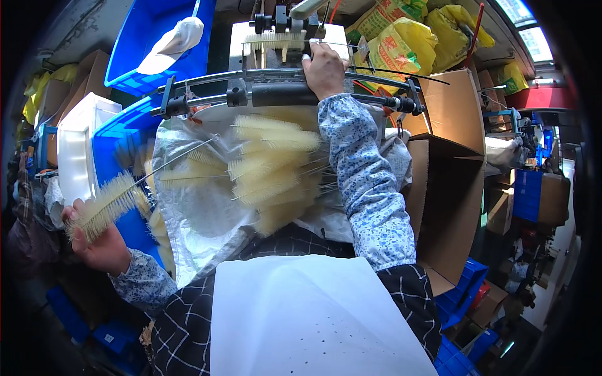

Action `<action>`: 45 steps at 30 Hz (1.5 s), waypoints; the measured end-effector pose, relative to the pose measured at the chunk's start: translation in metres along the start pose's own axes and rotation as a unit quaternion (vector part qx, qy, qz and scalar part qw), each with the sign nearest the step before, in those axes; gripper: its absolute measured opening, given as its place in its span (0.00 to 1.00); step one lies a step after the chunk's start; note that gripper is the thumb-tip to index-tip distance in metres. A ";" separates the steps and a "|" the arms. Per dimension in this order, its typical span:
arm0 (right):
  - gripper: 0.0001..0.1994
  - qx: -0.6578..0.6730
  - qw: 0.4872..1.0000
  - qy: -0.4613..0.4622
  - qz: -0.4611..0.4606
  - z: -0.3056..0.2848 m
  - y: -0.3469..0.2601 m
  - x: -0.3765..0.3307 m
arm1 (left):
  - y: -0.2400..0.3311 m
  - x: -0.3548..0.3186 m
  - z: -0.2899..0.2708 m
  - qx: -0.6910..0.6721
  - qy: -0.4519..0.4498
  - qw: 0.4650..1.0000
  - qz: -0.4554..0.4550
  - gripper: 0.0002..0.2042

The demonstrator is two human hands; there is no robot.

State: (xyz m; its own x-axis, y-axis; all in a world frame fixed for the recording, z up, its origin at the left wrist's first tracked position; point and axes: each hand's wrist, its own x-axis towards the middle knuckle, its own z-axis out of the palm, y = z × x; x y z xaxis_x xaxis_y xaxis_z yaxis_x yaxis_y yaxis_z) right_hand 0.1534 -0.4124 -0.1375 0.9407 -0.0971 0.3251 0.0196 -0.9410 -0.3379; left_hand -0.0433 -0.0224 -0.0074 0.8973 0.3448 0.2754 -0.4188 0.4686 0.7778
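Out at the left, my left hand (103, 244) is closed round the bristle end of a cream bottle brush (110, 203). Its bare wire stem slants up to the right, over a white sack on my lap. My right hand (326, 72) reaches past the metal bars to a bench machine (285, 25); its fingers are bent together, and whatever they grip is hidden. Just left of those fingers, another bristle brush (274, 42) lies level in the machine. A pile of cream brushes (273, 163) rests on the white sack (194, 232) between my arms.
Curved metal bars with a black roller (284, 94) cross in front of the machine. Blue bins (128, 47) stand at the left, one with more brushes. An open cardboard box (448, 207) is close by my right arm. Yellow sacks (401, 50) lie at the back right.
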 end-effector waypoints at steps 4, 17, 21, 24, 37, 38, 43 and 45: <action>0.17 -0.007 1.000 -0.009 0.001 0.003 -0.011 0.001 | -0.004 0.001 0.004 -0.023 -0.016 0.999 -0.017 0.13; 0.16 0.005 0.999 0.027 -0.022 -0.019 0.093 0.000 | -0.016 0.004 -0.006 -0.044 -0.031 0.998 -0.032 0.13; 0.16 0.042 0.998 -0.040 -0.026 -0.037 0.130 0.011 | -0.018 0.003 -0.003 -0.024 -0.012 0.999 -0.047 0.14; 0.14 -0.067 0.998 -0.010 -0.015 -0.050 0.149 0.029 | -0.030 0.009 0.002 -0.034 -0.028 0.996 -0.081 0.16; 0.17 0.270 0.911 -0.311 0.020 -0.180 0.140 -0.037 | -0.067 0.024 0.079 0.176 -0.299 0.935 -0.074 0.14; 0.20 0.312 0.888 -0.337 -0.017 -0.183 0.114 -0.053 | -0.073 0.020 0.089 0.201 -0.326 0.923 -0.042 0.13; 0.24 0.301 0.810 -0.436 -0.252 -0.194 -0.006 -0.076 | -0.099 -0.007 0.143 0.239 -0.467 0.846 0.093 0.12; 0.21 0.321 0.816 -0.451 -0.165 -0.194 -0.039 -0.090 | -0.112 -0.013 0.150 0.247 -0.514 0.812 0.122 0.13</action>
State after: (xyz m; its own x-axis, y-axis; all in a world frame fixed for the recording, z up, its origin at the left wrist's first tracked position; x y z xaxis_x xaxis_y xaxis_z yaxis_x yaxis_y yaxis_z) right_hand 0.0026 -0.4300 0.0180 0.7098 0.6775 -0.1931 0.2228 -0.4759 -0.8508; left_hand 0.0128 -0.2013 -0.0132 0.5442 -0.6021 0.5842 -0.7228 0.0170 0.6909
